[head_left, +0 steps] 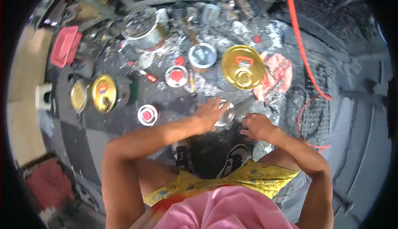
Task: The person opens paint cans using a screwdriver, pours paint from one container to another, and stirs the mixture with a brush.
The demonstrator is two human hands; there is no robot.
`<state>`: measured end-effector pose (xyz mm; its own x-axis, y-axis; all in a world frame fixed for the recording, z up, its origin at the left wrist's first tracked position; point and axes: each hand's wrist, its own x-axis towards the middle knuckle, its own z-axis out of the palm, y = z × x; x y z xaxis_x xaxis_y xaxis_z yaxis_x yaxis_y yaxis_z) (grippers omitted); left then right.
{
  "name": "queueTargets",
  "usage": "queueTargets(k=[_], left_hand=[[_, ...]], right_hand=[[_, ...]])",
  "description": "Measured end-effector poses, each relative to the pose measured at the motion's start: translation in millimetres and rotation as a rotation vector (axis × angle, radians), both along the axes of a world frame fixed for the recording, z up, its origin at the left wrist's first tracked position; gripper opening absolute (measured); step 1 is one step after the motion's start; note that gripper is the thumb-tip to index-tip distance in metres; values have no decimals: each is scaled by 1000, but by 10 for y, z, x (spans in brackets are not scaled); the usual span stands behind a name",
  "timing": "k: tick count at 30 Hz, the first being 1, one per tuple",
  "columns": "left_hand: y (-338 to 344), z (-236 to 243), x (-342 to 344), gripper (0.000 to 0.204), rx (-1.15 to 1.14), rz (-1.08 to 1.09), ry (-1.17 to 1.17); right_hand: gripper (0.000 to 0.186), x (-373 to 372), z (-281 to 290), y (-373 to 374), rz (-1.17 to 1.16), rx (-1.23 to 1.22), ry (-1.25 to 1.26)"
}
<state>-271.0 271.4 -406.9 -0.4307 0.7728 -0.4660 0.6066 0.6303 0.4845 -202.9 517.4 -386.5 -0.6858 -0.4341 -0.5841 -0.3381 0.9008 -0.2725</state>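
A small round metal tin point(228, 115) stands on the floor in front of me. My left hand point(208, 115) grips it from the left, fingers lying over the rim and part of the top. Just right of the tin, my right hand point(258, 126) is closed with its fingers curled; what they hold, if anything, is hidden. Two similar tins with red centres, one farther off point(176, 76) and one at the left point(148, 115), stand nearby. Beyond my hands is a large gold lid point(243, 67) with a ring-shaped part, beside a crumpled pink cloth point(278, 75).
An open tub of greyish stuff point(202, 55) and a big stained bucket point(143, 28) stand farther back. Gold-topped cans point(104, 93) and a pink tray point(66, 46) are at left. A red-handled tool point(148, 77) lies between. An orange hose point(299, 38) runs down the right.
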Motion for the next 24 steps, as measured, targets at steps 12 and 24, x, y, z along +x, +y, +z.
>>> queueTargets(k=[12, 24], left_hand=[[36, -336, -171, 110, 239, -4, 127], [-415, -231, -502, 109, 154, 233, 176]], right_hand=[[30, -1322, -1674, 1844, -426, -20, 823], [34, -1072, -1394, 1366, -563, -8, 504]])
